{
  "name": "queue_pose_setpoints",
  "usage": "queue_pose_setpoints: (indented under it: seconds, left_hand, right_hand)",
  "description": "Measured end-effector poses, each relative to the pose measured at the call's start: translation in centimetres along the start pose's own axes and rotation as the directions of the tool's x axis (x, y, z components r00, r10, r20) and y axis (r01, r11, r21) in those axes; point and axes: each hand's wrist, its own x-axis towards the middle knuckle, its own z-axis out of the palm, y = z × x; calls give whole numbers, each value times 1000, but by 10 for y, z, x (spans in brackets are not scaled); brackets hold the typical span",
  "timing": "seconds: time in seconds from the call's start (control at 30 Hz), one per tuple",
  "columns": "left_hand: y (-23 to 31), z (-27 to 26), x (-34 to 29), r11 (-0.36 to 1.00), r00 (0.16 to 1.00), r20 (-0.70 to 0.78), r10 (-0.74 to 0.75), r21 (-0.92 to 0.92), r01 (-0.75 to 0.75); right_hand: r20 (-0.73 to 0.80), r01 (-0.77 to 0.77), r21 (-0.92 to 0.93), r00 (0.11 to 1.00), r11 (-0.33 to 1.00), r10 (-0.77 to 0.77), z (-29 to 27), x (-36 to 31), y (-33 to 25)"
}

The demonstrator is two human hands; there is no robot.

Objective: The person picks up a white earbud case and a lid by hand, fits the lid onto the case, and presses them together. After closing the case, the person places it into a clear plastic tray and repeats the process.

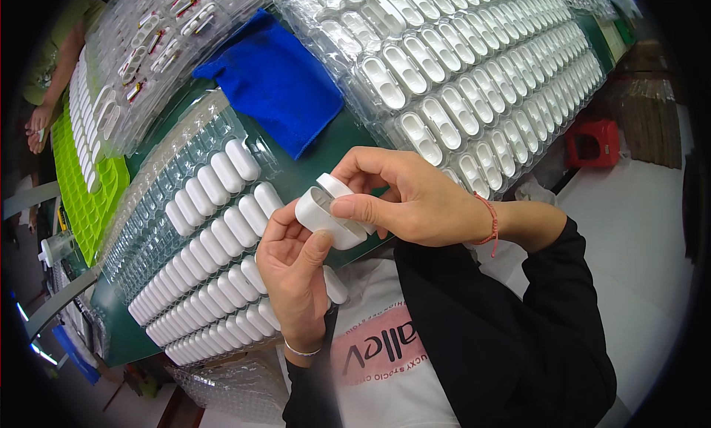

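My left hand [295, 274] grips a white earbud-case shell [314, 214], its thumb on the lower side and its fingers behind. The shell is tilted, with its open side turned toward my right hand [426, 202]. That hand pinches a smaller white rounded piece [335, 186] between thumb and fingers, right at the shell's opening. My fingers cover part of both, so how far the piece sits inside the shell cannot be made out. Below and to the left, a clear blister tray [137, 269] holds rows of white rounded case shells [226, 172].
Another clear tray [355, 120] at the right carries rows of hollow white parts [426, 57]. Between the trays lies a blue cloth [278, 83]. Far left are a lime-green tray [67, 176] and another person's hand [38, 128]. A red stool [592, 143] stands on the floor.
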Motion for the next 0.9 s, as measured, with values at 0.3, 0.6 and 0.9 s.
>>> queue_pose_setpoints:
  seconds: [0.3, 0.6, 0.9]
  left_hand:
    - [2, -2, 0, 999, 1000, 3, -26, 34, 26]
    - [1, -2, 0, 999, 1000, -4, -17, 29, 18]
    - [1, 3, 0, 999, 998, -53, -32, -21, 31]
  right_hand:
    - [83, -53, -51, 995, 997, 57, -2, 0, 0]
    - [50, -18, -71, 998, 997, 22, 2, -2, 6]
    - [-21, 29, -39, 999, 999, -30, 7, -4, 12]
